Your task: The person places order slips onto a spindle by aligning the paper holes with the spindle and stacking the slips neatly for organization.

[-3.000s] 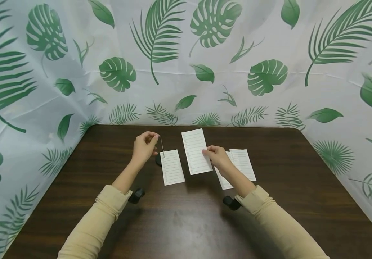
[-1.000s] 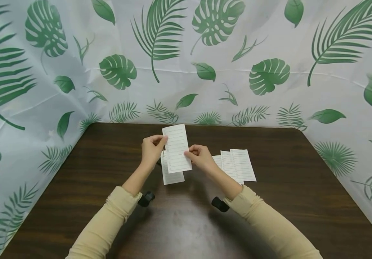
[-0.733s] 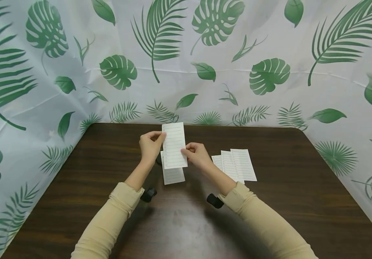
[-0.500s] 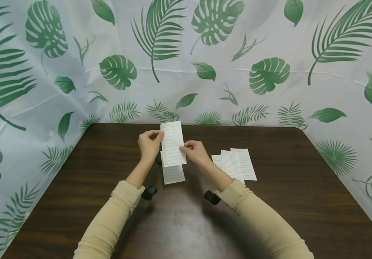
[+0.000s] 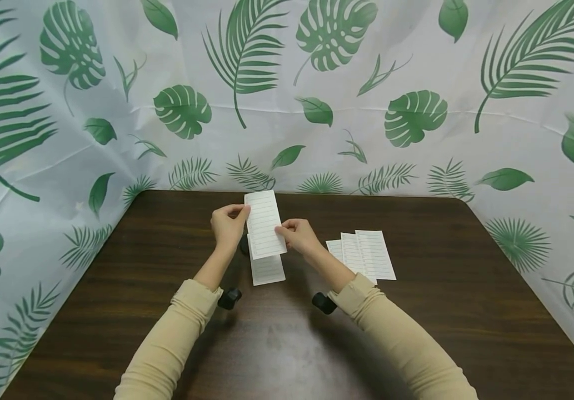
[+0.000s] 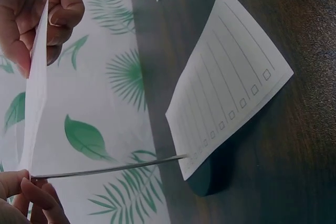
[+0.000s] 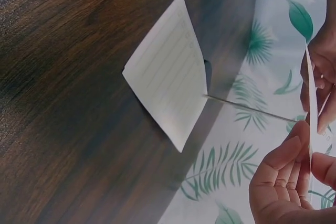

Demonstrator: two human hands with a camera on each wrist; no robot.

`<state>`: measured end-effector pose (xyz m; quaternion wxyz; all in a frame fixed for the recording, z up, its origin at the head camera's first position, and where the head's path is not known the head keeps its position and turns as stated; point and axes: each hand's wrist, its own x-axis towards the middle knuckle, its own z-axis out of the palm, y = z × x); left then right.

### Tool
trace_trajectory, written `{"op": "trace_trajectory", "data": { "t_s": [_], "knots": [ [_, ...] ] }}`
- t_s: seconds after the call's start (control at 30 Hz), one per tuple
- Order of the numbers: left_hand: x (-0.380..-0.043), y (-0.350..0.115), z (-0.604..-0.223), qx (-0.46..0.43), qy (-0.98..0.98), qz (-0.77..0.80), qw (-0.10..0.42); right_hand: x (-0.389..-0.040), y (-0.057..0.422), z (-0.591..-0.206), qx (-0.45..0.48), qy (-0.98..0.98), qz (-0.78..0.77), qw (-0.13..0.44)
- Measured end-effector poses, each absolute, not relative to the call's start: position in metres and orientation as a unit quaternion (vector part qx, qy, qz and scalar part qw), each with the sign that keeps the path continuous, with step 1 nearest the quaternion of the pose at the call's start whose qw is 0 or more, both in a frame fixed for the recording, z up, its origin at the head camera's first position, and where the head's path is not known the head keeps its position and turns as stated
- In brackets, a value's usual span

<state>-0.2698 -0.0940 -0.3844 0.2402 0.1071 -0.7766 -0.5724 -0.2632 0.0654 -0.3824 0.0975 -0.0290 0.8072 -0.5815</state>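
My left hand pinches the upper left edge of a white lined checklist sheet, held up over the table. With thumb and fingers, my right hand grips the same sheet at its lower right edge. Beneath it, a thin metal spike rises from a round black base. Another checklist sheet sits low on the spike, pierced near its checkbox edge. In the left wrist view, the spike's top reaches the left fingertips at the held sheet; the tip itself is hidden there.
Three more checklist sheets lie fanned and overlapping on the dark wooden table, right of my right hand. Behind the table hangs a white curtain with green leaf prints. Black wrist cameras sit under both wrists.
My right hand has brought the sheet left, over the spike. My left hand, earlier at the spike's top, now pinches the sheet's edge. Lately both hands have shifted slightly left.
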Motion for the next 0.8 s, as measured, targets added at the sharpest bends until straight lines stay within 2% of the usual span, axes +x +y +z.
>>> {"op": "trace_trajectory", "data": {
  "t_s": [0.4,0.8],
  "knots": [
    [-0.2691,-0.0938,-0.3879,0.101,-0.777,-0.577,0.228,-0.2611,0.0639,-0.3842,-0.028,0.811,-0.575,0.106],
    [-0.2706,-0.0937,-0.3902,0.105,-0.787,-0.554,0.250,-0.2604,0.0630,-0.3833,-0.032,0.809,-0.577,0.108]
  ]
}}
